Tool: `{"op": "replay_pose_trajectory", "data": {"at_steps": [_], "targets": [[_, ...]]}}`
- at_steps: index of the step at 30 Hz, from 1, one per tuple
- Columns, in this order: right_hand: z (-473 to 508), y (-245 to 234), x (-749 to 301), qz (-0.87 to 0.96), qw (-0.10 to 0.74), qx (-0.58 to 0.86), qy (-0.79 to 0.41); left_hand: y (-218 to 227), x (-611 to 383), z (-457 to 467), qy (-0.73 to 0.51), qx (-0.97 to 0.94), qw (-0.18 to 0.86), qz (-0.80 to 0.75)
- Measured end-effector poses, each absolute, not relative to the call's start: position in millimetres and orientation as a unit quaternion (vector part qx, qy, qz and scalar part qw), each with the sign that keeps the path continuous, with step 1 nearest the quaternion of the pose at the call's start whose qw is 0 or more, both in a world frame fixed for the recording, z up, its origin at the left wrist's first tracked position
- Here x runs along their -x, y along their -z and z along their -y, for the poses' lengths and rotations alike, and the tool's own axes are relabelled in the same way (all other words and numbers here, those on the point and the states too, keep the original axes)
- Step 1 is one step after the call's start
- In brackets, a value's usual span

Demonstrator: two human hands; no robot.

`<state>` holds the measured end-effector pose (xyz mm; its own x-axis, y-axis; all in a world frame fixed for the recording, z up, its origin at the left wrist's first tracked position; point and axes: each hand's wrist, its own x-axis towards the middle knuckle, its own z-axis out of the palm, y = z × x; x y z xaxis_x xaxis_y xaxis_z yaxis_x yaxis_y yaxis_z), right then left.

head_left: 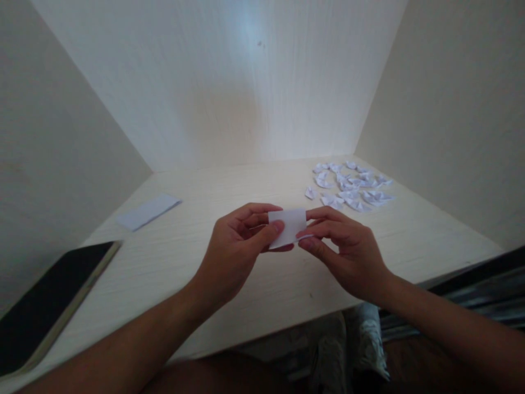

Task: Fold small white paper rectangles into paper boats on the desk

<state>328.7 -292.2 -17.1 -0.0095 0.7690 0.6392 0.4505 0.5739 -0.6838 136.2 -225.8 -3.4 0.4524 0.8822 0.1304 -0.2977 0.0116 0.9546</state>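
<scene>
A small white piece of paper is held up above the table between my two hands. My left hand grips its left side, thumb on the near face and fingers behind. At the lower right corner, my right hand pinches a folded edge of the same paper between thumb and fingers. Beyond my right hand lies a group of several small folded white paper pieces, pointed in shape.
A stack of white paper strips rests on the left of the pale table. Nearer on the left lies a dark tablet-like slab with a light edge. Pale panels enclose the back and both sides.
</scene>
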Motion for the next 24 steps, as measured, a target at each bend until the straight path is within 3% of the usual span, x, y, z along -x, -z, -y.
{"op": "replay_pose_trajectory", "data": {"at_steps": [7,17,24], "targets": [[292,13,-327,0.683,0.555,0.454,-0.14,1,-137,226,-0.44,-0.54,0.67,-0.256],[288,10,-311,0.586,0.628,0.445,-0.252,-2,-138,229,-0.473,-0.557,0.646,-0.218],[287,5,-304,0.522,0.663,0.427,-0.325,-3,-137,234,-0.486,-0.609,0.574,-0.252]]}}
